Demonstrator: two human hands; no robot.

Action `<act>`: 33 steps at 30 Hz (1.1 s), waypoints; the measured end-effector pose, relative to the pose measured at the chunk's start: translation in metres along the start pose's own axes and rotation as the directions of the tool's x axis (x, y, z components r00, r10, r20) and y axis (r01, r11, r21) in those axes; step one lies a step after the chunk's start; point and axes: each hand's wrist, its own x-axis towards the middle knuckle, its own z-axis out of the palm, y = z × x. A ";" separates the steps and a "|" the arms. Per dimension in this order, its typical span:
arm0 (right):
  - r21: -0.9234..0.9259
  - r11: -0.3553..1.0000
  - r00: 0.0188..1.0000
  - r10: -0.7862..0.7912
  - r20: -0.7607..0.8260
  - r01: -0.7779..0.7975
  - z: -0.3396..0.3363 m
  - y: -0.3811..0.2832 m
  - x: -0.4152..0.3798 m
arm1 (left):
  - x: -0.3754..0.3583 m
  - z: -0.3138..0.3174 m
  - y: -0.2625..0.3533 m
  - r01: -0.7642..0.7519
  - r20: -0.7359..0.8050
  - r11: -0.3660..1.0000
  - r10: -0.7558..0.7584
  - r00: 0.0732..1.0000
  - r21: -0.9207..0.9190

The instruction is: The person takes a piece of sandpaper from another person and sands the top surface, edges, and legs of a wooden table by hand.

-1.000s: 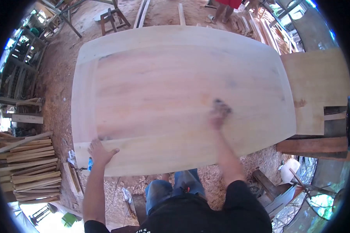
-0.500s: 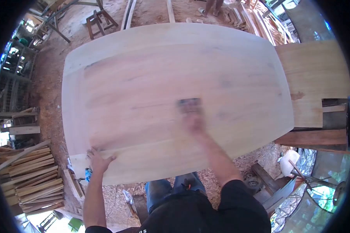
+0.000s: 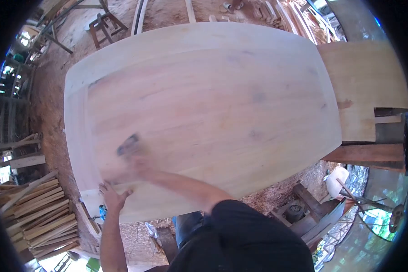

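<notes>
A large wooden tabletop (image 3: 222, 97) with curved edges and a pale border spreads out in front of me. My right hand (image 3: 139, 164), smeared by motion, is closed around a dark sanding block (image 3: 128, 144) on the left part of the wood. The block's outline is blurred and my palm hides some of it. At the near left edge, my left hand (image 3: 114, 197) lies on the tabletop with its fingers apart and the thumb pointing right. A small blue object (image 3: 103, 212) shows beside my left wrist at the edge.
Stacked wooden strips (image 3: 47, 222) lie at the lower left. A plywood sheet (image 3: 362, 86) adjoins the tabletop's right side, above a reddish board (image 3: 369, 156). A wooden stand (image 3: 106, 28) is on the dusty floor at the far left. Timber pieces (image 3: 299, 206) lie at the lower right.
My right hand has swept left and slightly nearer with the sanding block, from mid-tabletop to close by my left hand. My left hand stays at the edge. The view has shifted slightly.
</notes>
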 end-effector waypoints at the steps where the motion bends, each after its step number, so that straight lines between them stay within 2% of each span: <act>1: 0.098 0.992 0.990 -0.089 0.110 0.078 -0.004 -0.031 0.016 | 0.000 0.004 -0.006 -0.025 -0.013 0.999 0.024 1.000 -0.021; 2: 0.188 0.974 0.963 -0.167 0.213 0.127 -0.020 -0.055 0.033 | 0.006 0.002 -0.007 -0.058 -0.028 0.998 0.057 0.998 -0.040; 3: 0.186 0.975 0.967 -0.159 0.200 0.122 -0.019 -0.047 0.029 | 0.004 -0.002 -0.006 -0.047 -0.012 0.999 0.047 0.999 -0.024; 5: 0.155 0.978 0.970 -0.163 0.179 0.136 -0.002 -0.004 0.031 | 0.001 -0.005 0.004 -0.024 0.006 0.999 0.024 1.000 -0.025; 6: 0.050 0.993 0.982 -0.114 0.151 0.108 -0.012 0.031 0.018 | 0.004 -0.004 0.004 -0.026 -0.001 0.999 0.026 1.000 -0.020; 8: -0.190 0.979 0.997 0.075 -0.007 -0.075 -0.068 0.146 -0.043 | 0.005 0.001 -0.003 -0.024 -0.001 1.000 0.024 1.000 -0.001; 10: -0.357 0.888 0.953 0.236 -0.189 -0.290 -0.138 0.276 -0.113 | 0.006 0.002 -0.004 -0.017 0.004 1.000 0.017 1.000 -0.016; 12: -0.451 0.740 0.863 0.375 -0.340 -0.499 -0.204 0.408 -0.188 | 0.007 -0.002 -0.002 -0.012 0.012 0.999 0.013 1.000 -0.032; 14: -0.512 0.537 0.741 0.525 -0.419 -0.671 -0.243 0.520 -0.249 | 0.006 -0.005 0.000 0.001 0.028 0.999 0.000 1.000 -0.048; 17: -0.358 0.275 0.401 0.847 -0.349 -0.892 -0.282 0.429 -0.170 | 0.004 -0.008 0.006 0.018 0.024 0.999 -0.016 1.000 -0.051; 18: -0.383 0.375 0.521 0.742 -0.421 -0.844 -0.245 0.418 -0.154 | 0.002 -0.012 0.007 0.045 0.030 0.998 -0.044 0.999 -0.043; 19: -0.418 0.537 0.680 0.547 -0.489 -0.733 -0.185 0.389 -0.133 | 0.003 -0.015 0.011 0.068 0.039 0.997 -0.067 0.997 -0.036; 20: -0.423 0.678 0.781 0.385 -0.492 -0.601 -0.144 0.332 -0.102 | 0.002 -0.015 0.013 0.085 0.048 0.996 -0.084 0.995 -0.029; 21: -0.389 0.795 0.855 0.290 -0.430 -0.466 -0.099 0.267 -0.072 | 0.002 -0.013 0.012 0.085 0.042 0.996 -0.084 0.996 -0.026; 23: -0.260 0.943 0.965 0.155 -0.211 -0.209 -0.030 0.121 -0.008 | 0.005 -0.008 0.008 0.075 0.027 0.997 -0.075 0.997 -0.009; 25: -0.153 0.988 1.000 -0.002 -0.004 0.001 0.013 0.010 0.040 | 0.004 -0.009 0.007 0.090 0.029 0.996 -0.089 0.996 -0.008; 26: -0.185 0.978 0.995 -0.089 0.052 0.097 0.017 -0.026 0.059 | 0.005 -0.010 0.009 0.091 0.029 0.996 -0.090 0.995 -0.012; 29: 0.023 0.981 0.940 -0.191 0.282 0.193 0.005 -0.043 0.097 | 0.004 -0.008 0.006 0.056 0.006 0.997 -0.056 0.998 -0.050; 30: -0.023 0.983 0.946 -0.170 0.278 0.184 -0.004 -0.016 0.088 | 0.003 -0.008 0.005 0.031 0.017 0.999 -0.031 0.999 -0.016; 33: -0.284 0.953 0.995 0.103 -0.016 -0.103 -0.068 0.155 -0.013 | 0.004 -0.016 0.008 -0.021 0.046 0.999 0.020 0.999 0.029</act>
